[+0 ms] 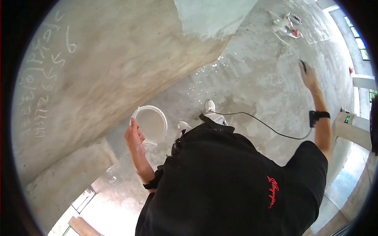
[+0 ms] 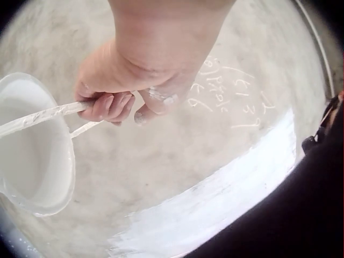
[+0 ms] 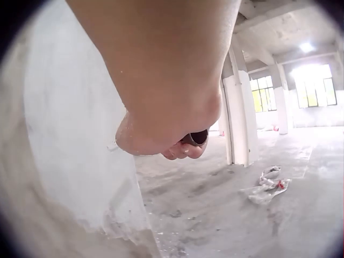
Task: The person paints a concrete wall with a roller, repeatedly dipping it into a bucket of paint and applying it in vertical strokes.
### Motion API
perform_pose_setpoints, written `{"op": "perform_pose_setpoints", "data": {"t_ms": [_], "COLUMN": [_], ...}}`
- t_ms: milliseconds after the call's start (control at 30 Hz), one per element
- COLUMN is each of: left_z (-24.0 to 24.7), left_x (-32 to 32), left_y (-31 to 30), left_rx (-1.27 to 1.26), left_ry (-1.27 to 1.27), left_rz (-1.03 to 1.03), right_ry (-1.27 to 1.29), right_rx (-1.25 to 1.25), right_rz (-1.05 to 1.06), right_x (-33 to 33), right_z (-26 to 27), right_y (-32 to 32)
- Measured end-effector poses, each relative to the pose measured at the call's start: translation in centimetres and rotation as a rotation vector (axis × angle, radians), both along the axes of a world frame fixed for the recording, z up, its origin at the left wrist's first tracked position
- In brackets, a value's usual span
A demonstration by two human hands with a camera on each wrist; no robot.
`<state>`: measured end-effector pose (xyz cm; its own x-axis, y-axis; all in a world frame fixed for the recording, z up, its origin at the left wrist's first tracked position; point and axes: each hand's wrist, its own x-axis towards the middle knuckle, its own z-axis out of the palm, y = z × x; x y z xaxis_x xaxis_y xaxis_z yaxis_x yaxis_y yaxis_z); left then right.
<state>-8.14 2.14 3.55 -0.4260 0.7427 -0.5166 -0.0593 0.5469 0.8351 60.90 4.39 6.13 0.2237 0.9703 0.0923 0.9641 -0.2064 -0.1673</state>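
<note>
My left hand (image 1: pixel 135 137) grips the handle (image 2: pixel 45 114) of a white bucket (image 1: pixel 164 118), its fingers curled round it in the left wrist view. The bucket hangs tilted in that view, and pale material covers its inside. White smears mark the left hand's skin. Out to the right, my right hand (image 1: pixel 311 78) holds a dark handle with a hollow round end (image 3: pixel 195 138). The rest of that tool is hidden by the hand, so I cannot tell its kind.
A concrete wall (image 1: pixel 130 51) with chalk writing and a white coated patch (image 1: pixel 208 17) rises at the left. White spots dot the floor (image 1: pixel 252 86). A plastic bag (image 1: pixel 287 25) lies farther off. A black cable (image 1: pixel 260 120) runs from the right wrist to the waist.
</note>
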Motion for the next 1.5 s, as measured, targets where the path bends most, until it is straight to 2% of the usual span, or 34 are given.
{"op": "perform_pose_setpoints", "data": {"t_ms": [67, 200, 300, 333, 400, 467, 533, 600, 733, 800, 900, 967, 1067, 1167, 1333, 1400, 1500], "left_z": [0.0, 0.2, 0.7, 0.9, 0.7, 0.4, 0.2, 0.9, -0.1, -1.4, -2.4, -2.0, -2.3, 0.8, -4.7, -6.9, -7.0], "left_x": [-0.1, 0.0, 0.2, 0.4, 0.2, 0.0, -0.1, 0.3, 0.6, -0.2, -0.9, -0.3, -0.7, 0.5, -2.1, -3.5, -4.3], "left_y": [0.1, 0.0, 0.1, 0.2, -0.1, -0.2, -0.6, -0.9, -0.6, -0.4, 0.6, 0.6, 0.5, -0.6, 1.2, 1.6, 1.8], "left_rx": [0.008, 0.024, 0.051, 0.045, 0.075, 0.111, 0.182, 0.223, 0.193, 0.218, 0.184, 0.084, 0.196, 0.288, 0.211, 0.160, 0.102], "left_ry": [0.006, -0.035, -0.064, -0.073, -0.057, -0.013, 0.018, 0.034, 0.051, 0.066, -0.061, 0.262, 0.405, 0.252, 0.362, 0.424, 0.490], "left_rz": [0.000, -0.018, -0.022, -0.018, -0.036, -0.085, -0.122, -0.153, -0.086, -0.053, -0.056, -0.159, -0.196, -0.150, -0.215, -0.250, -0.284], "right_ry": [-0.061, -0.085, 0.046, 0.032, 0.194, 0.358, 0.350, 0.393, 0.431, 0.637, 0.561, 0.577, 0.667, 0.718, 0.809, 0.607, 0.634], "right_rx": [-0.151, -0.082, 0.258, 0.285, 0.379, 0.462, 0.600, 0.546, 0.759, 0.768, 0.822, 0.791, 0.762, 0.787, 0.855, 0.992, 0.969], "right_rz": [-0.154, -0.266, -0.215, -0.215, -0.295, -0.256, -0.193, -0.195, -0.060, 0.002, 0.110, 0.175, 0.264, 0.347, 0.435, 0.403, 0.439], "right_x": [0.3, 1.1, -1.6, -2.5, -4.9, -9.2, -11.3, -12.7, -16.8, -18.3, -18.7, -19.2, -20.7, -22.9, -28.3, -29.0, -30.6], "right_z": [4.9, 9.0, 10.4, 10.9, 12.1, 14.6, 17.4, 20.9, 26.7, 29.0, 32.8, 36.0, 40.3, 43.0, 47.6, 50.3, 52.4], "right_y": [-1.8, -4.4, -4.9, -5.0, -4.8, -4.5, -4.3, -3.6, -0.5, 1.5, 5.6, 8.2, 13.0, 17.6, 22.3, 25.6, 24.4]}}
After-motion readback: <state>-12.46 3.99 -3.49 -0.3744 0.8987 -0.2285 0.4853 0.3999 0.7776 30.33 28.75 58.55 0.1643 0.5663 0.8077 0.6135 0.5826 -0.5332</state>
